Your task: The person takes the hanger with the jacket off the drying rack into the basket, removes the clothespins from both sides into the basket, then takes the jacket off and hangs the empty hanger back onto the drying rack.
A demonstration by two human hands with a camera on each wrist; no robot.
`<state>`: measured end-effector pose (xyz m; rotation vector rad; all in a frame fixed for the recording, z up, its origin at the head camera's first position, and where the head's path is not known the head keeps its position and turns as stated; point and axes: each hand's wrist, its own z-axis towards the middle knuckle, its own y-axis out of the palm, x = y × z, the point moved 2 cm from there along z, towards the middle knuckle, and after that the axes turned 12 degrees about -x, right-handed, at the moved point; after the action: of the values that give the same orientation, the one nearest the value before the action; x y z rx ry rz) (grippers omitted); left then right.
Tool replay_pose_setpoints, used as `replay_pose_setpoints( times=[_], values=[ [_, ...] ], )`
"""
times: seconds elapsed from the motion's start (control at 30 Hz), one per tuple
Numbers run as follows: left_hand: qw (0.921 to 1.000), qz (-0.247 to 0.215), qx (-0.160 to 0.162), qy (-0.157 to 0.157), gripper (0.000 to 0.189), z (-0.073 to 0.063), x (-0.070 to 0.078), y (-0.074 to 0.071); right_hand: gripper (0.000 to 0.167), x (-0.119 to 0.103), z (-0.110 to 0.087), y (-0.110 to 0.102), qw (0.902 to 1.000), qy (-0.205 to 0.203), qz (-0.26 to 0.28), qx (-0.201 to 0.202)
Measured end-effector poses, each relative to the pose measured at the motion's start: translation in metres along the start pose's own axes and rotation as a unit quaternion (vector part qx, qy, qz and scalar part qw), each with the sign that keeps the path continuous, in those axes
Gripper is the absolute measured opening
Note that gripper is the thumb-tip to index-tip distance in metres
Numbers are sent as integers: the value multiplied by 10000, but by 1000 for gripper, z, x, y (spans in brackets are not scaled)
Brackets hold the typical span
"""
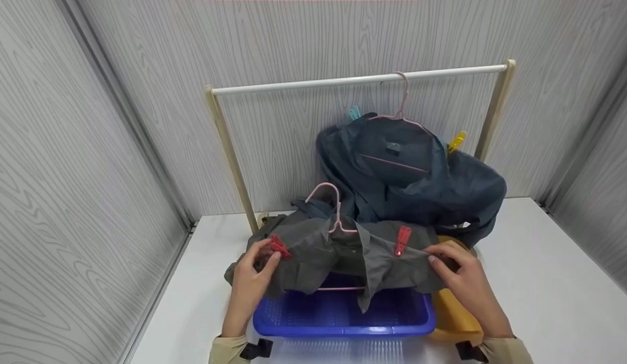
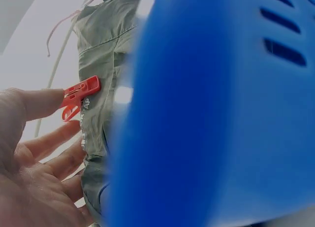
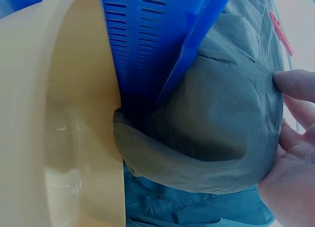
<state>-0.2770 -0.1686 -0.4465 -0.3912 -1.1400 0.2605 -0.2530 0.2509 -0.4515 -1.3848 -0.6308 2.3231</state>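
Grey garment [image 1: 306, 237] is hiding the arms of its pink hanger [image 1: 338, 212]; hook and part of the lower bar are showing. Near edge of the desk [image 1: 556, 268] is falling outside the head view. Yellow basin [image 1: 457, 318] is sitting partly behind the garment and blue basket [image 1: 344, 331]. Left wrist view: basket is blurring across the right half; this view alone is showing white lettering along the garment's edge, only partly readable. Right wrist view alone is showing an open fold of the garment and the basin's glinting inside. Garment is spreading above the basket, forward of the desk's back edge; cannot tell whether it is touching the rim.

Hands well apart. Left hand [image 1: 255, 275]: thumb and forefinger are pinching the left red clip [image 1: 279, 246], other fingers spreading. Right hand [image 1: 462, 275] is pinching the garment's right end, beyond the right red clip [image 1: 402, 240].
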Motion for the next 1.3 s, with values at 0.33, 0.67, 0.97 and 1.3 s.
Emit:
replay_pose_setpoints(
  times=[0.33,0.67,0.97,1.3],
  values=[
    [9997,152,-189,-31,19,-3,-9,-12,22,-1,0,1,9999,-92,25,76],
    [9995,278,-123,-83,10,-3,-8,-13,13,-22,6,4,9997,-144,-216,11],
    [9995,253,-203,-24,8,-4,-7,-10,38,-42,15,17,9999,26,140,-49],
    [9998,103,-132,129,10,-5,-6,-9,48,-47,18,23,9967,174,782,-115]
  ],
)
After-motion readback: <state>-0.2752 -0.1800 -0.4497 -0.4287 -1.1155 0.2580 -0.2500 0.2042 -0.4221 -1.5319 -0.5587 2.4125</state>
